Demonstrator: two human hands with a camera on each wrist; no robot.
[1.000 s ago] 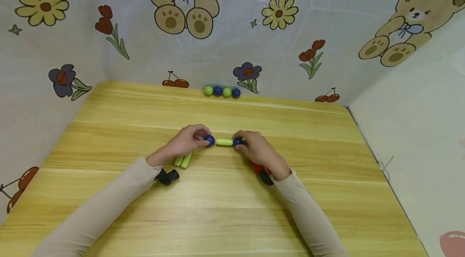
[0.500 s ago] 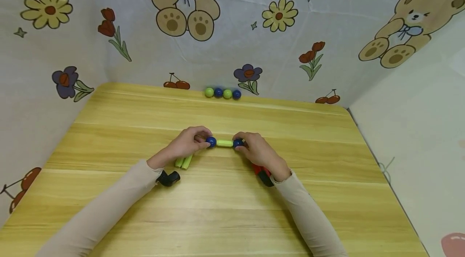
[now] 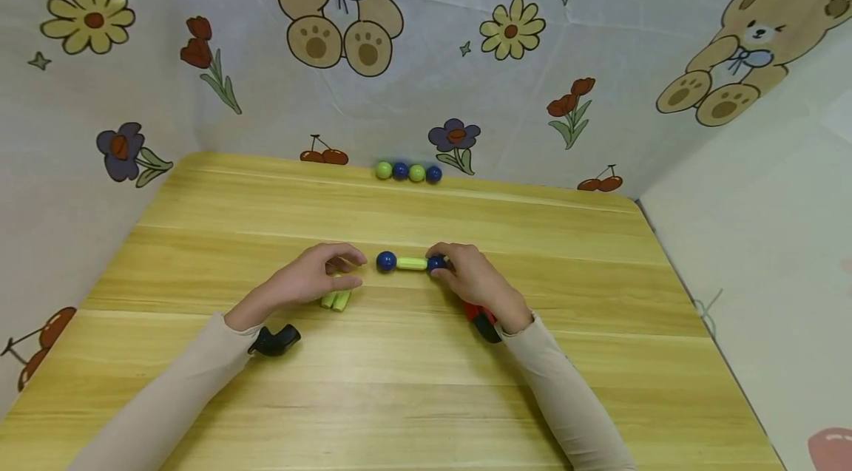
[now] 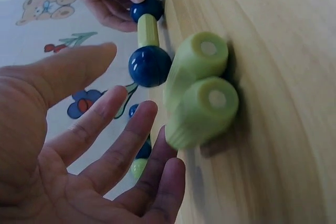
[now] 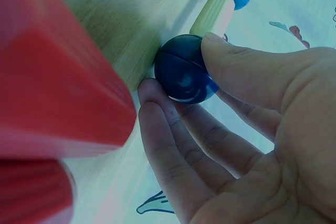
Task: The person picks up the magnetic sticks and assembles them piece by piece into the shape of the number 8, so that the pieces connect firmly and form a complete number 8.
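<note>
A yellow-green rod [image 3: 411, 263] lies on the table with a blue ball [image 3: 386, 262] at its left end and a second blue ball [image 5: 184, 69] at its right end. My right hand [image 3: 474, 275] pinches the right-end ball between thumb and fingers. My left hand [image 3: 313, 275] is off to the left of the other ball, fingers spread, holding nothing. Two more yellow-green rods [image 4: 202, 114] with round metallic spots in their ends lie beside the left hand. Red ribbed rods [image 5: 63, 72] lie near the right wrist, partly hidden by that hand in the head view.
Several green and blue balls [image 3: 416, 172] sit in a row along the back edge of the wooden table [image 3: 399, 397]. A printed cloth [image 3: 426, 27] with bears and flowers rises behind it. Black wrist-worn pieces [image 3: 276, 340] show beneath the sleeves.
The left hand brought its blue ball right against the rod's left end, then let go and drew back left. The right hand has kept its hold on the other ball.
</note>
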